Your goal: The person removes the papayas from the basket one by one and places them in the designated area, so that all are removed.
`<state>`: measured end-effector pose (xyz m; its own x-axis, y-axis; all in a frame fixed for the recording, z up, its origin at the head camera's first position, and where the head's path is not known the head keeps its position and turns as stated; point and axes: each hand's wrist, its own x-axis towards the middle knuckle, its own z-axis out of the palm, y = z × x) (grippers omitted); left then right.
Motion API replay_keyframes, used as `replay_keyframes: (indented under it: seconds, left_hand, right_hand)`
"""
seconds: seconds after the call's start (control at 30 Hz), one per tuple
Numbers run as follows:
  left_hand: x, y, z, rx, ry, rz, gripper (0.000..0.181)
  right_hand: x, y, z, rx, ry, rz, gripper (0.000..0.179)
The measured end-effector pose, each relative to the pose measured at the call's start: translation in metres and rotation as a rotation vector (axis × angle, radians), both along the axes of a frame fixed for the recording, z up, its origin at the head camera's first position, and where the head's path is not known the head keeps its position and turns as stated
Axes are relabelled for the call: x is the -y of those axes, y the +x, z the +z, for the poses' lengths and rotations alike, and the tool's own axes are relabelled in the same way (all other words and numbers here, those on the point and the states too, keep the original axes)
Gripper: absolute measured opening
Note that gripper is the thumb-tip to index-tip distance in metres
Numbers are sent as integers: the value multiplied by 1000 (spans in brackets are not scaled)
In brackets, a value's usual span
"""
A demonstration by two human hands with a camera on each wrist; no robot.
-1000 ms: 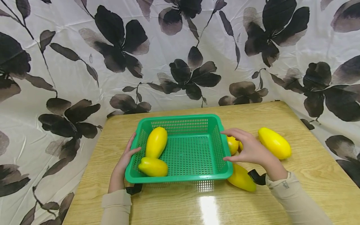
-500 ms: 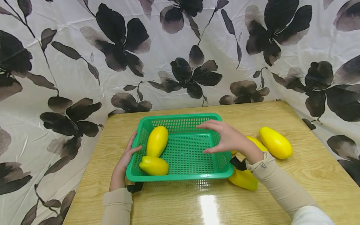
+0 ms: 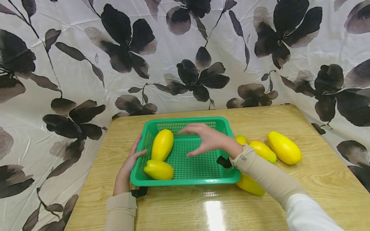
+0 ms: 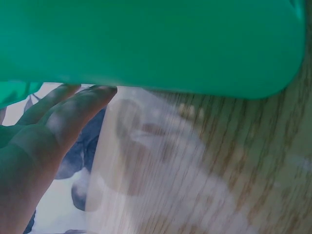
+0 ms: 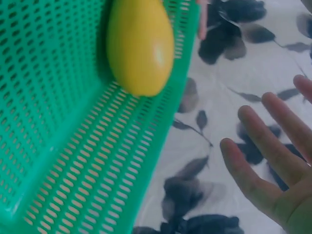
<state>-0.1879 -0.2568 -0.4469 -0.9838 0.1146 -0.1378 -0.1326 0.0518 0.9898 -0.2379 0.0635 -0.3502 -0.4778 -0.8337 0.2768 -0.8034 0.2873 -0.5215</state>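
Note:
A green perforated plastic basket stands on the wooden table. Inside, along its left side, lie a long, smooth yellow papaya-like fruit and a shorter yellow fruit in the near corner. My left hand holds the basket's left rim, thumb over the edge and fingers along the outside wall. Over the middle of the basket is my right hand, thumb and fingers spread apart with nothing between them. The right wrist view shows its straight fingers beside the basket wall, with the long fruit beyond.
Right of the basket lie several more yellow fruits: a large one, a greenish-tipped one, a small round one and one partly under the right sleeve. A floral cloth hangs behind the table.
My right hand has moved left from beside the basket's right rim to over its middle, fingers still spread. The left hand stays on the left rim, and the fruits keep their places.

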Motion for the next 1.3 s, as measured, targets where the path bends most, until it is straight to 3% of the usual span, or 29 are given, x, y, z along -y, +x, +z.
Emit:
replay_keyframes:
  seconds: [0.37, 0.57, 0.93, 1.3]
  left_hand:
    - [2, 0, -2, 20, -21, -5, 70]
    - [2, 1, -3, 25, -12, -3, 70]
    - [1, 0, -2, 43, 10, -6, 70]
    - [1, 1, -1, 22, -11, -6, 69]
  right_hand:
    - [37, -22, -26, 7, 81, 5, 70]
    - [56, -28, -39, -11, 151, -28, 71]
    - [87, -40, -63, -29, 184, -23, 68]
    - [104, -45, -72, -120, 201, -1, 72]
